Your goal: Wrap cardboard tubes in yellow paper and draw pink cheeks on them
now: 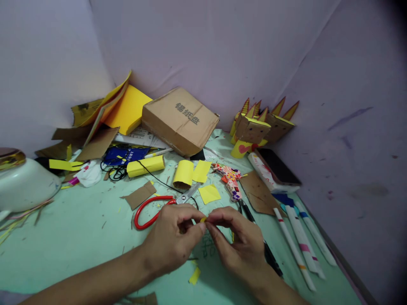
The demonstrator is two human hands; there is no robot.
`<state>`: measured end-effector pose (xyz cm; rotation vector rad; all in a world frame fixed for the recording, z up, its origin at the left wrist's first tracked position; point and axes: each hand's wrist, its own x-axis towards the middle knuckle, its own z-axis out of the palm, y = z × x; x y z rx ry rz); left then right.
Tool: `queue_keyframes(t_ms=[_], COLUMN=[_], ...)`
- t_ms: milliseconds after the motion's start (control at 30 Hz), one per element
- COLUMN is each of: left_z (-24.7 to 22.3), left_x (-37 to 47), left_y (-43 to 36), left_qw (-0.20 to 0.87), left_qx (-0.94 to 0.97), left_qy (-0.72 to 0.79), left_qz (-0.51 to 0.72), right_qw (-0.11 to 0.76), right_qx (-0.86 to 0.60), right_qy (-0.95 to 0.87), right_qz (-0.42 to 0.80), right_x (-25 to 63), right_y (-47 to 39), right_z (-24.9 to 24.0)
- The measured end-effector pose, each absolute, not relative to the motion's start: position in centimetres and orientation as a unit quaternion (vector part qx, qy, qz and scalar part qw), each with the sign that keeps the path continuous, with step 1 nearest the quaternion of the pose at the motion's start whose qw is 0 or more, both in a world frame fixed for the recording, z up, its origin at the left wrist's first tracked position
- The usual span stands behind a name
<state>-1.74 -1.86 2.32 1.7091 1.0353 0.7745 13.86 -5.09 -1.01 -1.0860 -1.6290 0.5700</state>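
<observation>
My left hand (178, 235) and my right hand (237, 237) meet at their fingertips over the front middle of the table. Both pinch a small yellow piece (203, 220), mostly hidden by the fingers. Scissors with red handles (154, 210) lie just beyond my left hand, blades pointing right. Past the hands are a flat yellow square (209, 193), another yellow piece (202, 171) and a short yellow-covered tube (183, 173). A yellow scrap (194, 275) lies below the hands.
A cardboard box (179, 120) stands at the back. Cardboard figures (252, 129) and a phone (278, 166) are back right. A patterned glue gun (231, 180) lies right of centre, with markers (294, 248) at right. A white pot (27, 182) stands left.
</observation>
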Motion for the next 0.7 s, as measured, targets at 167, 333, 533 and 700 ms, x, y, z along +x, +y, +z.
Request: queue_keyframes(t_ms=[167,333,533,700], left_z=[2.4,2.3,1.7,2.0], left_x=[-1.5,-1.3,-1.4,-1.4], left_y=[-1.7,-1.8,-1.9,-1.9], left_qw=[0.480,0.526,0.505,0.484], left_qx=[0.685,0.615,0.630,0.644], left_qy=[0.439,0.472,0.475,0.479], left_qz=[0.329,0.349,0.350,0.349], right_qw=[0.558,0.525,0.507,0.497], right_qx=[-0.496,-0.532,-0.521,-0.506], right_qy=[-0.576,-0.473,-0.421,-0.380], right_qz=[0.332,0.467,0.542,0.594], right_x=[13.5,13.5,13.4,13.8], right_y=[-4.6,-4.1,-4.1,-3.9], right_z=[-0.4,0.3,0.6,0.2])
